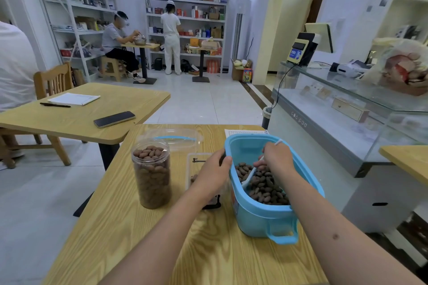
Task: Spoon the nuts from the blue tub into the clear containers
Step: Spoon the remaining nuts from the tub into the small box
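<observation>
On the wooden worktop point(143, 233), at the left, a round clear jar point(151, 176) stands upright, filled with brown nuts to its open mouth. Behind it lies a clear lid with a blue band point(176, 139). Just right of the jar, the left hand point(212, 174) curls over a second clear container point(196, 164), mostly hidden, thumb touching the rim of the blue tub point(261, 217). Inside the tub, the right hand point(276, 158) grips a white spoon point(249, 179) dug into the nuts point(266, 188).
</observation>
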